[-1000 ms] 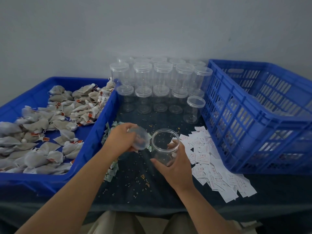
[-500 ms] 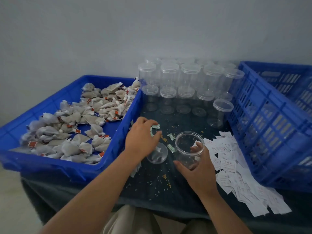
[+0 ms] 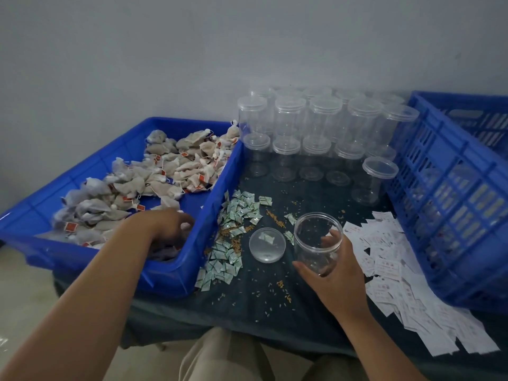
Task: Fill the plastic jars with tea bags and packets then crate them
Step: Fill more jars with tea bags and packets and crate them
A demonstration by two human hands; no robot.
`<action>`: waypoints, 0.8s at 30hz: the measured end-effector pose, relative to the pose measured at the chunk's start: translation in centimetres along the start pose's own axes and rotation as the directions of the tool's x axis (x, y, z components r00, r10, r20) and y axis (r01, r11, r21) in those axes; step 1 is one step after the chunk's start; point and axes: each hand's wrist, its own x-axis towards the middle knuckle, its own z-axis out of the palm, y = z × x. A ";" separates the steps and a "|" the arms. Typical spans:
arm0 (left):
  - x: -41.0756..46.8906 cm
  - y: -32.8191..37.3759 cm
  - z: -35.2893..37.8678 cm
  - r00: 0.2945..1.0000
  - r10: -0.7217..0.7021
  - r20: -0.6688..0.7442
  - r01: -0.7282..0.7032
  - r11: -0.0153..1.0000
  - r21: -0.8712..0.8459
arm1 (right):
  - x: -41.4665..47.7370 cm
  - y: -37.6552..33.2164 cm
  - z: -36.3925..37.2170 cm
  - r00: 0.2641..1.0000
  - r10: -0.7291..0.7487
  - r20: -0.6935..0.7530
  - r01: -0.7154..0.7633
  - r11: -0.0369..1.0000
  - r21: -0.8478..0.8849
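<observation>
The shallow blue tray (image 3: 170,279) holds soft, crumpled mesh tea bags (image 3: 165,174). The left hand (image 3: 167,226) reaches in among them with its fingertips hidden, so its grasp cannot be told. Flat green-white packets (image 3: 229,235) lie beside a round clear lid (image 3: 267,244). The right hand (image 3: 334,276) curls round an open clear plastic jar (image 3: 317,240), upright just beside the lid. Lidded jars (image 3: 316,127) stand behind, and a slotted blue crate (image 3: 453,204) sits rightmost.

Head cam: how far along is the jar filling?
Done: one jar uncapped, its lid lying on the table beside it. In hand: right hand holds that empty jar; left hand reaches into the tea bags. Left: filling, packets, capping, crating; the capped jars behind stand empty.
</observation>
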 end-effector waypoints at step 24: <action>-6.0 6.6 -5.7 0.788 -0.102 -0.608 -0.594 0.138 -0.793 | 0.1 -0.8 -0.1 0.997 -0.083 0.007 0.083 0.996 -0.025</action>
